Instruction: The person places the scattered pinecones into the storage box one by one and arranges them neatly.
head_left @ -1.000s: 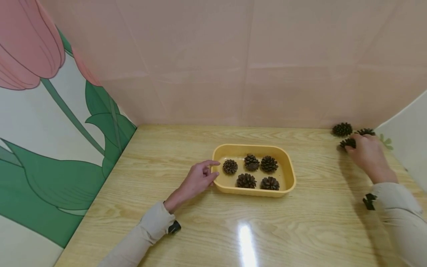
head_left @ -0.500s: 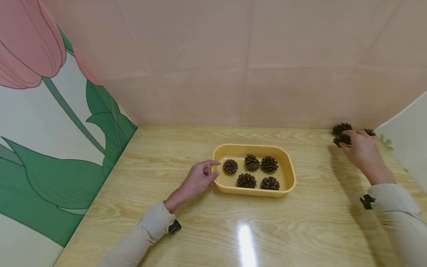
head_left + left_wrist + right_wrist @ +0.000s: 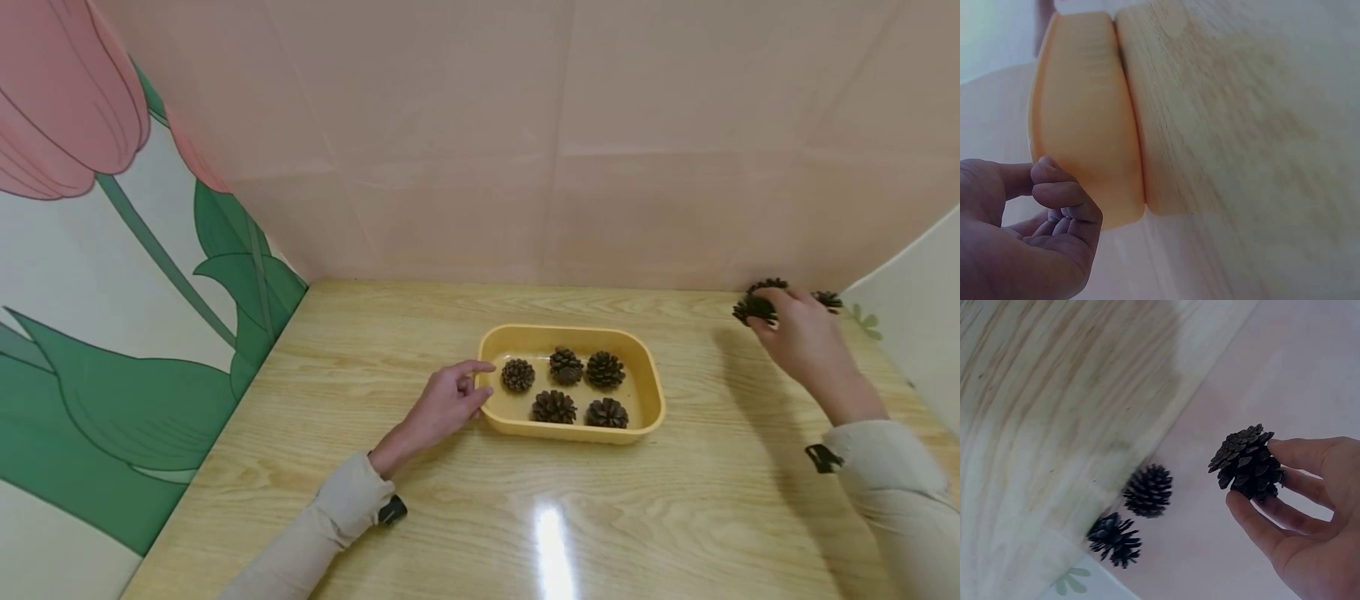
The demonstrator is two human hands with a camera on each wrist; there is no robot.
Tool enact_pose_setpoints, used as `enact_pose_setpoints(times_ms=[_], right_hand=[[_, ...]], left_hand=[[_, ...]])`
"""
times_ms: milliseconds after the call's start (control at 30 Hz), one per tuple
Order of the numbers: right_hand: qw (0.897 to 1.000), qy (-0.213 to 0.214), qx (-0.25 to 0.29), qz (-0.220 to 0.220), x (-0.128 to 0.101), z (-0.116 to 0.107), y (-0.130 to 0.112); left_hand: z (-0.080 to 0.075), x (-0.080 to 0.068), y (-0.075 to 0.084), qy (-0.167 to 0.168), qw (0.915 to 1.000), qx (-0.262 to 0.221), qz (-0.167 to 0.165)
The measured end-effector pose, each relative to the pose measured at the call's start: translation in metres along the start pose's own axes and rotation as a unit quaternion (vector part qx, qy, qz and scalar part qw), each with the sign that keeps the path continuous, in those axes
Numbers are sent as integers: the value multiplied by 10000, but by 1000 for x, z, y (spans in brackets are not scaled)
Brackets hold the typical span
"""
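Between the thumb and fingertips of my right hand (image 3: 812,346) is a brown pine cone (image 3: 753,310), raised above the back right of the table. The right wrist view shows this pine cone (image 3: 1247,464) pinched at its scaly sides. Two other pine cones lie behind it by the wall, a rounded one (image 3: 1149,491) and a more open one (image 3: 1114,540). My left hand (image 3: 441,404) grips the left end of a yellow plastic tray (image 3: 572,433), thumb and forefinger at its rim. Inside the tray sit several pine cones (image 3: 554,407), spaced apart.
The light wood-grain table (image 3: 390,333) meets a pink-covered wall (image 3: 450,217) at the back. On the left stands a panel with painted tulips (image 3: 135,417), and a white panel (image 3: 915,308) borders the right side. Light glares off the table's front (image 3: 553,550).
My right hand has lifted the pine cone from the group at the back right and carried it slightly left. The left hand and tray have stayed put.
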State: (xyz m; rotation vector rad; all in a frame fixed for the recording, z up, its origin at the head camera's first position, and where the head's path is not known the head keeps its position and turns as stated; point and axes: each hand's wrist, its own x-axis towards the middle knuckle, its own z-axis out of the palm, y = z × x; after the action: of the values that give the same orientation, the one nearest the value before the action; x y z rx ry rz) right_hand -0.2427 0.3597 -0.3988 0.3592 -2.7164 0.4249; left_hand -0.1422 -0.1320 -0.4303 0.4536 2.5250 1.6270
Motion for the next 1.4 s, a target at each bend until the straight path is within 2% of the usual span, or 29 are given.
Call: enact_pose_setpoints(times_ms=[667, 1167, 1400], right_hand=[[9987, 83, 62, -493, -7, -13, -63], [9876, 496, 238, -1471, -9, -17, -112], [9775, 679, 387, -1960, -11, -15, -133]], left_hand=[[1, 1, -3, 43, 10000, 55, 4], [0, 2, -2, 53, 10000, 37, 56], [1, 2, -3, 48, 10000, 31, 44]])
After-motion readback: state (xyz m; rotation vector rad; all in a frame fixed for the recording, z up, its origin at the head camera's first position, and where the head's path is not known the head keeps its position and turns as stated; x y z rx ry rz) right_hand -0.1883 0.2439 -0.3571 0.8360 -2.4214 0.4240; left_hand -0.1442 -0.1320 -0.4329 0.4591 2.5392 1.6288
